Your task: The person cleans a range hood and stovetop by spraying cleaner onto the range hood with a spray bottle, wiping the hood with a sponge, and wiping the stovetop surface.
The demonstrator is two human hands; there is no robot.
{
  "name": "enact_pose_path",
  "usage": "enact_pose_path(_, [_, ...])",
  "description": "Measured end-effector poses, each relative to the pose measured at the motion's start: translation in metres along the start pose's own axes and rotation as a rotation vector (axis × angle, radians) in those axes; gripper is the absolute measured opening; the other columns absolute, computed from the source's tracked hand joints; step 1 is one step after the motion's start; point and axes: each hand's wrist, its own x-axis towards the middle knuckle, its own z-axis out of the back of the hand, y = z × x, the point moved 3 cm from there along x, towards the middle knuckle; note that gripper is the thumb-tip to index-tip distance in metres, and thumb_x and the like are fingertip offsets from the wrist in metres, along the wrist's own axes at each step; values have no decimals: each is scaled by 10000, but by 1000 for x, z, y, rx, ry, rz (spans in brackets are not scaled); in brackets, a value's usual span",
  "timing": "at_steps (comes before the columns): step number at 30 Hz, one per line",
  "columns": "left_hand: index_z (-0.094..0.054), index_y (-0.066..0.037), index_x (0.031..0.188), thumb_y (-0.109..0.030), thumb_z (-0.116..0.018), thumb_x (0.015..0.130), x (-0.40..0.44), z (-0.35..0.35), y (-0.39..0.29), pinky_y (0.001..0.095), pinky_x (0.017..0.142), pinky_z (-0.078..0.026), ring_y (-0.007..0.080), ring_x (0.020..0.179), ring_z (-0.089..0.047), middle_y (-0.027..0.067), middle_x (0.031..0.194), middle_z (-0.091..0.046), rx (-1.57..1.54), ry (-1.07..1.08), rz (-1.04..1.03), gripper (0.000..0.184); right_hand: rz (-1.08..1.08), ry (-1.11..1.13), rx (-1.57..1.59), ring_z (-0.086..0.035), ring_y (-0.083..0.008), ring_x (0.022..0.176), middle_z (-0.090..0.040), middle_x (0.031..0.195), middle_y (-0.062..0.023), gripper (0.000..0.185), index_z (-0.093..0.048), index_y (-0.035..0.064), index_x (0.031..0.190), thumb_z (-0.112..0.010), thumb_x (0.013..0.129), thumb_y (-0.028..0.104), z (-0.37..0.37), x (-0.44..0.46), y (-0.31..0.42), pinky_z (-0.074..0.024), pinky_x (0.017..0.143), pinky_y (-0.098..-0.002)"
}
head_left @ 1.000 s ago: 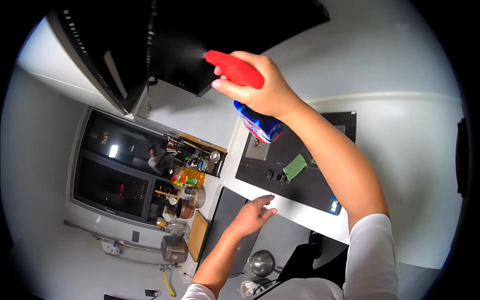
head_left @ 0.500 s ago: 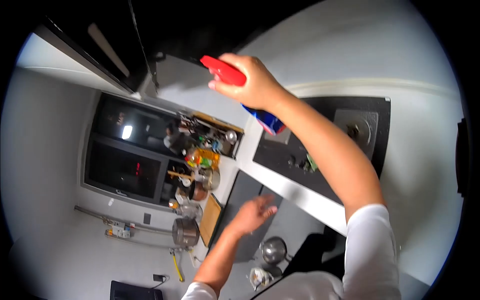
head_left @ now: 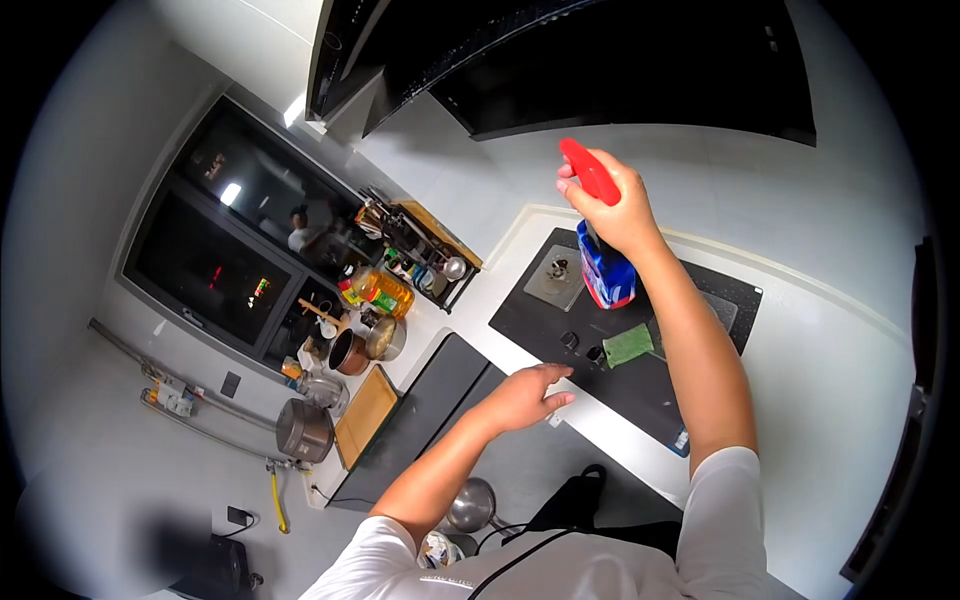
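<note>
Head view: nearest the camera, a white shirt [head_left: 600, 572] with a dark cord across it and, low beside it, a metal pan [head_left: 470, 503]. Next, the left hand [head_left: 523, 397], bare and released, fingers loosely spread above the front edge of the white tabletop [head_left: 480, 330], pointing toward the cooktop knobs [head_left: 569, 340]. Farther out, the right hand [head_left: 627, 208], clenched around the neck of a spray bottle [head_left: 606, 278], with thumb and fingers about the red trigger head [head_left: 592, 174]. Trigger pressed or slack: impossible to tell. Below the fist, the bottle's blue body, slightly tilted, over the black cooktop [head_left: 520, 313]; contact between base and cooktop likewise unclear. On the cooktop, a green pad [head_left: 628, 346] just beside the knobs, near the right forearm, and a burner [head_left: 556, 278] to the left of the bottle. Off to the left, a wooden board [head_left: 368, 415], a large pot [head_left: 303, 430] near it, then a brown pot [head_left: 347, 352] and an oil bottle [head_left: 387, 294]. Farther along, a rack [head_left: 458, 293] of utensils. Above and beyond the right hand, a black range hood [head_left: 640, 85]. At far left, a dark window [head_left: 215, 240] with a person's reflection in the glass.
</note>
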Motion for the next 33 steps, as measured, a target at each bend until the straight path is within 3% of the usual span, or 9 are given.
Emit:
enact_pose_path(10, [-596, -14, 1392, -322, -709, 982, -16, 14, 47, 406, 891, -563, 327, 1023, -706, 231, 1259, -681, -32, 57, 156, 525, 67, -43, -8, -703, -168, 862, -750, 952, -81, 346, -705, 10, 1160, -791, 875, 188, -50, 24, -18, -550, 808, -311])
enact_pose_path(13, [-595, -20, 1397, -331, -710, 981, -17, 12, 79, 405, 894, -562, 326, 1021, -705, 226, 1253, -687, -67, 42, 159, 531, 83, -19, -14, -642, -100, 839, -704, 908, -31, 296, -692, 10, 1120, -791, 893, 172, -66, 25, -22, -521, 774, -267])
enact_pose_path(16, [-593, -24, 1405, -349, -708, 980, -15, 17, 95, 403, 887, -564, 323, 983, -710, 231, 1237, -695, -50, 22, 108, 547, 139, -12, -22, -637, -93, 823, -701, 891, -29, 284, -693, 5, 1103, -792, 891, 166, -82, 24, -30, -517, 763, -261])
enact_pose_path(18, [-594, -26, 1407, -364, -708, 979, -11, 23, 101, 398, 879, -565, 325, 948, -713, 237, 1228, -700, -56, 14, 79, 558, 111, 38, -26, -674, -135, 832, -725, 898, -64, 288, -701, 13, 1096, -789, 884, 188, -88, 24, -34, -534, 786, -291])
enact_pose_path(23, [-600, -12, 1394, -322, -714, 978, 0, 27, 121, 394, 905, -572, 331, 1083, -697, 229, 1281, -680, -46, 43, -34, 531, 49, 6, -78, -684, -154, 806, -726, 856, -76, 295, -702, 11, 1055, -799, 876, 225, -95, 11, -29, -538, 782, -298])
enact_pose_path(27, [-605, 1, 1382, -290, -713, 981, 8, 48, 109, 396, 928, -575, 331, 1187, -666, 222, 1319, -662, -65, 115, -128, 508, 29, -10, -207, -728, -196, 877, -760, 972, -112, 345, -686, 6, 1140, -793, 887, 216, -79, -12, -9, -555, 805, -323])
enact_pose_path(28, [-608, 2, 1378, -298, -724, 971, 9, 56, 104, 395, 934, -572, 332, 1156, -680, 227, 1292, -675, -70, 108, -188, 519, 2, -7, -262, -739, -212, 919, -766, 1032, -126, 372, -675, 7, 1180, -791, 892, 213, -71, -19, -3, -561, 820, -336])
enact_pose_path(32, [-635, 0, 1352, -305, -757, 939, 15, 84, 80, 403, 927, -575, 328, 1099, -706, 233, 1229, -700, -134, 154, -254, 528, -32, -121, -520, -735, -217, 926, -764, 1016, -110, 351, -679, 22, 1183, -782, 892, 189, -29, -62, 38, -556, 837, -338])
enact_pose_path(33, [-646, 9, 1335, -306, -758, 943, 18, 89, 76, 383, 905, -577, 292, 1074, -716, 215, 1199, -716, -159, 139, -286, 516, -63, -168, -567, -735, -218, 929, -763, 1018, -107, 350, -678, 24, 1186, -780, 892, 185, -16, -74, 56, -556, 840, -339])
